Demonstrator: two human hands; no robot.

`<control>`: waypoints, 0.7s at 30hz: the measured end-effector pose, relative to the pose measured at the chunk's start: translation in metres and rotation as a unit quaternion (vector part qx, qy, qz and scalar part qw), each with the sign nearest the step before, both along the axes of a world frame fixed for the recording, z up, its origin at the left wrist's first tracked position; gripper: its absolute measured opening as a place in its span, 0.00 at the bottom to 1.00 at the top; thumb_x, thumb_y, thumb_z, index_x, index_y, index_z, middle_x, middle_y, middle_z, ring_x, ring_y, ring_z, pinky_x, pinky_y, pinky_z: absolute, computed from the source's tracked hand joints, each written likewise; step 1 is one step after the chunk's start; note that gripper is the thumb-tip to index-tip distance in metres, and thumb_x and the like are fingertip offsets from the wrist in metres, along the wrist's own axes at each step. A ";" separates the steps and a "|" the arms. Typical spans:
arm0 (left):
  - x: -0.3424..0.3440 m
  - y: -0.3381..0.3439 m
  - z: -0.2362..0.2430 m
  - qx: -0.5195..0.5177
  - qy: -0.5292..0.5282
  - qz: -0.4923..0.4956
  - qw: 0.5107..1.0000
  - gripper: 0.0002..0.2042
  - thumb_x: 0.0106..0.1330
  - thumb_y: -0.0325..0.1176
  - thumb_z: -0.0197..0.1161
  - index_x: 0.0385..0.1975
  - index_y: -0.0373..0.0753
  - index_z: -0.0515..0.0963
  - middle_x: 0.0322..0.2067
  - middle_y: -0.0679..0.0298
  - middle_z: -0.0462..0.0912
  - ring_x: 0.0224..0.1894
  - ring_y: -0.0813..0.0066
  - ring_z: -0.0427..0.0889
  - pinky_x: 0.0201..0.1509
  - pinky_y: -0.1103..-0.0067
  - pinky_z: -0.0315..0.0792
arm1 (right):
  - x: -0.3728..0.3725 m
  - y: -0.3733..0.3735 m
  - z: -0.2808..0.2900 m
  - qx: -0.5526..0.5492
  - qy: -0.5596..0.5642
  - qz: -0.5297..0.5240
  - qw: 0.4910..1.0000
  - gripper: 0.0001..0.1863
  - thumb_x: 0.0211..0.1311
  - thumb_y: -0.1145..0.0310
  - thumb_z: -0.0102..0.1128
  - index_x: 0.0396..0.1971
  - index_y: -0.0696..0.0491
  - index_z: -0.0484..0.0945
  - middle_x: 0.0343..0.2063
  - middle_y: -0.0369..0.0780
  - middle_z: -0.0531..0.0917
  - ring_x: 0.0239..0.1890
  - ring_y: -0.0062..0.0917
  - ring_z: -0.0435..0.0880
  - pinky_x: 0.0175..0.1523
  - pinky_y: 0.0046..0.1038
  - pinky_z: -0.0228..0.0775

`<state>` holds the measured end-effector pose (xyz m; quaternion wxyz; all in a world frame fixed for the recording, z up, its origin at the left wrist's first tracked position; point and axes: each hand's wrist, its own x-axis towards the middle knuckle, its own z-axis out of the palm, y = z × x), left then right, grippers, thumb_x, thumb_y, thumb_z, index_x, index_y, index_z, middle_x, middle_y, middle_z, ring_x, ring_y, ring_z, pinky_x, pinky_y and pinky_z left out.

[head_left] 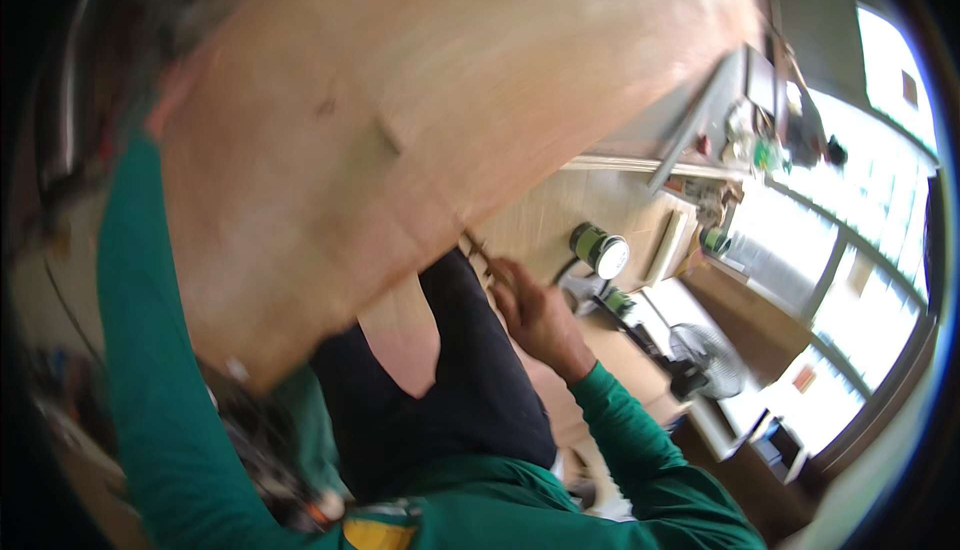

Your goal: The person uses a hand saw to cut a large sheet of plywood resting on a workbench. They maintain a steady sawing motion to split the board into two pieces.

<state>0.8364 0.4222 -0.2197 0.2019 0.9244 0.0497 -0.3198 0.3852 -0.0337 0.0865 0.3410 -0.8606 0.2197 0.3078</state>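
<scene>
A large light-brown wooden board (300, 200) spreads tilted in front of me, its lower edge over my dark-trousered legs. My left hand (180, 95) is at the board's left edge, closed on it as far as the blur shows; its separate fingers do not show. Beside the board's lower right edge, my right hand (540, 320) has its fingers closed round a thin brown stick-like tool (476, 244). The tip of this tool comes close to the board's edge; whether they touch I cannot tell. A dark mark (388, 137) shows on the board.
Right of the board stand a black-and-green can (600, 248) with a white end and a fan (706, 358). Farther back are a long grey metal bar (690, 125), a brown box (745, 315) and bright windows (870, 260). Blurred clutter (255, 450) lies at lower left.
</scene>
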 end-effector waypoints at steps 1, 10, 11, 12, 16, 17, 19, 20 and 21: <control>-0.002 0.033 0.003 0.016 -0.004 0.016 1.000 0.55 0.62 0.73 0.68 0.76 0.30 0.66 0.74 0.48 0.71 0.78 0.55 0.65 0.82 0.64 0.58 | 0.007 -0.001 0.000 0.013 -0.010 0.023 1.000 0.24 0.78 0.57 0.61 0.66 0.52 0.73 0.33 0.60 0.87 0.38 0.60 0.87 0.42 0.53 0.80; -0.025 -0.019 0.062 -0.045 0.066 -0.005 0.997 0.58 0.61 0.78 0.63 0.74 0.27 0.68 0.71 0.44 0.75 0.75 0.52 0.71 0.78 0.65 0.63 | -0.016 0.013 0.010 0.075 0.000 -0.043 0.996 0.25 0.77 0.58 0.61 0.65 0.54 0.70 0.32 0.56 0.87 0.35 0.55 0.88 0.40 0.51 0.79; -0.020 0.008 0.051 -0.003 0.051 -0.008 0.999 0.58 0.60 0.78 0.63 0.74 0.26 0.68 0.72 0.44 0.74 0.76 0.52 0.70 0.79 0.65 0.62 | -0.021 0.017 0.008 0.082 -0.011 -0.042 0.996 0.24 0.77 0.57 0.60 0.64 0.54 0.70 0.30 0.55 0.87 0.33 0.55 0.87 0.38 0.52 0.78; -0.012 0.030 0.037 0.035 0.035 -0.010 0.999 0.59 0.60 0.79 0.63 0.74 0.25 0.68 0.72 0.44 0.73 0.76 0.52 0.69 0.79 0.65 0.61 | -0.022 0.021 0.004 0.085 -0.023 -0.040 0.995 0.24 0.77 0.56 0.60 0.63 0.54 0.69 0.28 0.55 0.86 0.32 0.56 0.87 0.37 0.53 0.78; -0.028 0.033 0.038 0.030 0.038 0.003 0.999 0.62 0.58 0.81 0.63 0.76 0.24 0.64 0.76 0.43 0.67 0.79 0.53 0.64 0.82 0.64 0.56 | -0.029 0.030 0.005 0.083 -0.019 -0.064 0.994 0.23 0.77 0.55 0.60 0.61 0.53 0.69 0.26 0.55 0.86 0.30 0.55 0.87 0.35 0.53 0.78; -0.029 0.034 0.032 0.025 0.036 -0.003 0.999 0.63 0.58 0.81 0.62 0.76 0.24 0.63 0.77 0.43 0.65 0.80 0.53 0.62 0.83 0.64 0.54 | -0.031 0.033 0.005 0.079 -0.018 -0.065 0.995 0.23 0.77 0.54 0.60 0.61 0.53 0.70 0.26 0.55 0.86 0.30 0.55 0.87 0.35 0.53 0.78; -0.032 0.036 0.027 0.017 0.025 0.000 1.000 0.64 0.57 0.82 0.62 0.77 0.25 0.61 0.78 0.43 0.63 0.81 0.53 0.60 0.84 0.64 0.52 | -0.032 0.033 0.002 0.065 -0.028 -0.074 0.995 0.24 0.77 0.54 0.61 0.61 0.54 0.71 0.27 0.54 0.86 0.31 0.55 0.87 0.35 0.53 0.78; -0.030 0.034 0.025 0.019 0.020 0.003 1.000 0.64 0.58 0.82 0.62 0.78 0.25 0.61 0.79 0.42 0.62 0.82 0.53 0.59 0.84 0.64 0.51 | -0.029 0.032 0.005 0.058 -0.022 -0.070 0.996 0.24 0.77 0.54 0.61 0.62 0.53 0.71 0.27 0.53 0.86 0.31 0.55 0.87 0.35 0.53 0.78; -0.014 0.071 0.012 0.021 0.027 0.003 0.999 0.63 0.58 0.81 0.62 0.78 0.26 0.62 0.79 0.43 0.63 0.82 0.53 0.59 0.84 0.64 0.51 | -0.020 0.028 0.009 0.061 -0.026 -0.052 0.996 0.24 0.77 0.55 0.61 0.62 0.53 0.71 0.28 0.53 0.86 0.32 0.55 0.87 0.36 0.53 0.77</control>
